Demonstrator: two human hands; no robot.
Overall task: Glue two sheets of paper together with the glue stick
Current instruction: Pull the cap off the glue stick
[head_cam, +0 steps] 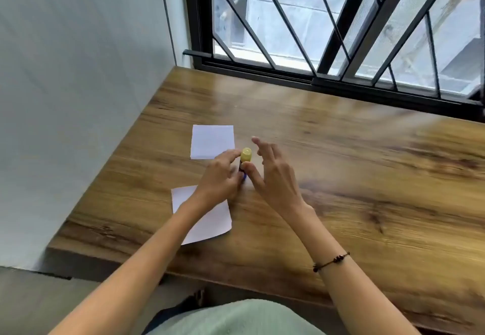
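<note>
A glue stick (246, 156) with a yellow cap and dark body stands on the wooden table (341, 177). My left hand (219, 180) wraps its body, with the index finger touching the cap. My right hand (273, 174) is right beside it, thumb against the body below the cap, other fingers spread apart above the table. One white square sheet (212, 141) lies flat just beyond the left hand. A second white sheet (210, 219) lies nearer me, partly hidden under my left forearm.
A grey wall (78, 98) runs along the table's left edge. A black barred window (341, 33) stands behind the far edge. The table's near edge is close to my lap.
</note>
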